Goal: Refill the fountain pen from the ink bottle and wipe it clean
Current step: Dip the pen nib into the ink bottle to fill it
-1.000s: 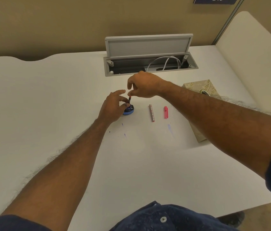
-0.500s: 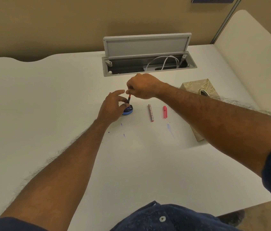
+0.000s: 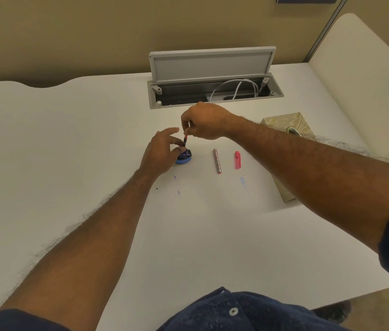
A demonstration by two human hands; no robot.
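A small blue ink bottle stands open on the white desk. My left hand grips its left side with thumb and fingers. My right hand pinches the upper end of a thin red pen section, held upright with its lower tip at the bottle's mouth. A silver pen barrel lies on the desk right of the bottle. A pink pen cap lies just beyond it.
A beige tissue box sits at the right, partly behind my right forearm. An open grey cable hatch with a white cable is at the back. Blue ink smears mark the desk. A curved white divider rises at right.
My right hand has shifted slightly, keeping the pen section upright over the bottle. My left hand stays on the bottle. The camera has drifted a little.
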